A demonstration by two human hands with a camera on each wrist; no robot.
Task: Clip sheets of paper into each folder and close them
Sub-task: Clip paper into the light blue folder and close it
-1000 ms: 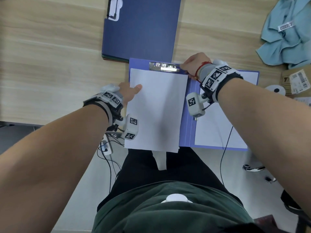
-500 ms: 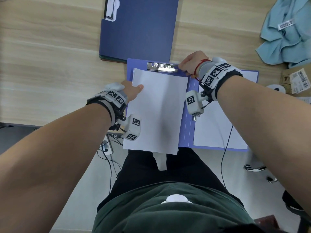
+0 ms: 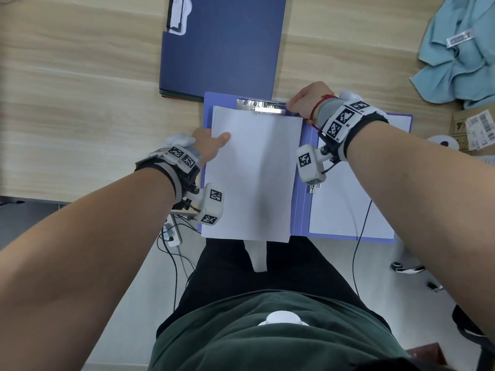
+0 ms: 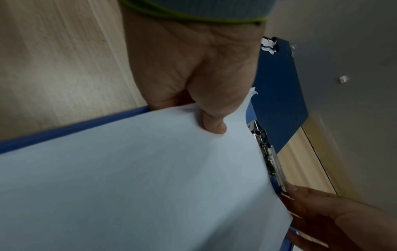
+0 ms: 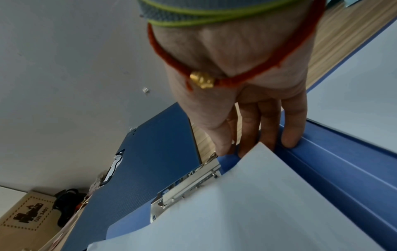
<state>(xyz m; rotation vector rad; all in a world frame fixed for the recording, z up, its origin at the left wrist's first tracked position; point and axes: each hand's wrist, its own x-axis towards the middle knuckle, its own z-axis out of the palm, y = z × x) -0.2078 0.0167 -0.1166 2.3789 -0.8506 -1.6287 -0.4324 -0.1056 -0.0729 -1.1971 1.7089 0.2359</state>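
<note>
A light blue folder [image 3: 300,183] lies open at the near edge of the wooden surface [image 3: 80,103], its near end overhanging the edge. A stack of white paper [image 3: 254,178] covers the folder's left half, its far edge at the metal clip [image 3: 261,106], slightly bowed along its middle. The left hand [image 3: 211,143] pinches the stack's left edge, thumb [image 4: 212,125] on top and the other fingers hidden beneath. The right hand [image 3: 304,101] is at the clip's right end, thumb on the clip lever, fingers [image 5: 290,135] extended onto the folder spine. A closed dark blue folder [image 3: 219,44] lies just beyond. A teal cloth [image 3: 460,49] is bunched far right. Cables [image 3: 174,250] trail over the pale floor below.
</note>
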